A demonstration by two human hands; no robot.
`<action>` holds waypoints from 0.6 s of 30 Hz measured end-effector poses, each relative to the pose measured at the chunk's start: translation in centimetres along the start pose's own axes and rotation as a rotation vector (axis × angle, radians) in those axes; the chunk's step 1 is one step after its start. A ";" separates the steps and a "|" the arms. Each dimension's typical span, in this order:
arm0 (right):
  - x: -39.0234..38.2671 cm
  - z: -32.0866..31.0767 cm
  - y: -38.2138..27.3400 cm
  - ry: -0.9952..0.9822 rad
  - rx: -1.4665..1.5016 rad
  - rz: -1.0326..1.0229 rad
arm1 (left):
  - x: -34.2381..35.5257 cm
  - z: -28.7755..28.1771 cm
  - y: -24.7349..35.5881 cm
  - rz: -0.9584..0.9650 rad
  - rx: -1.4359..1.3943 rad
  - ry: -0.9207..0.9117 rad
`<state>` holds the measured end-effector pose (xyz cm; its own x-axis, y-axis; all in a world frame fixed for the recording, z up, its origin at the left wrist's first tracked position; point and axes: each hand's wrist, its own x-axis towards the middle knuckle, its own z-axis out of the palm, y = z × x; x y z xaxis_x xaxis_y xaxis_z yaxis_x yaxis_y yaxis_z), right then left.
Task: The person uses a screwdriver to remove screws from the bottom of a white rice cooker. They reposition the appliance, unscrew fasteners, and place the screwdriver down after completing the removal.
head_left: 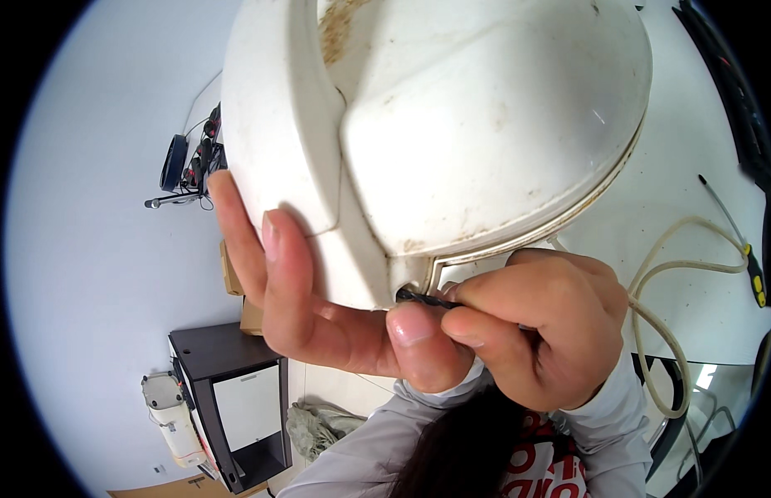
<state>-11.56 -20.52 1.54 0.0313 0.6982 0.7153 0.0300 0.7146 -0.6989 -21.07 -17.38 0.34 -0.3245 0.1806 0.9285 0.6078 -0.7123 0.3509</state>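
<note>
A stained white plastic appliance (493, 116) with a rounded body, a seam line and a raised curved section on its left fills the upper middle. My left hand (319, 324) grips its lower left part, fingers up along the side and thumb just below a small hole. My right hand (551, 324) pinches a thin black spiral piece (427, 299), whose far end is at that hole at the appliance's lower edge. Part of the piece is hidden by my fingers.
The white table (667, 166) holds a yellow-black screwdriver (754, 274), a looped pale cord (676, 266) and dark tools at the right edge. Beyond are a dark cabinet (194, 340), cardboard boxes (232, 274), cables, and crumpled cloth (315, 427) on the floor.
</note>
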 end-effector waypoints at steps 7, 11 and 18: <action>-0.5 -3.5 -0.9 -0.126 0.097 0.125 | -0.2 0.0 -0.5 0.042 0.100 -0.056; -3.1 -9.9 -5.5 -0.138 0.012 0.235 | 0.2 -0.1 1.9 -0.044 0.122 -0.032; -6.1 -21.8 -11.9 0.578 -0.501 0.341 | 0.2 0.3 3.3 -0.111 0.078 -0.049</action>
<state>9.65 -34.27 5.46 0.6223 0.6428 0.4467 0.3624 0.2692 -0.8923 -18.93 -19.47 1.74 -0.3578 0.2896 0.8878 0.6254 -0.6317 0.4581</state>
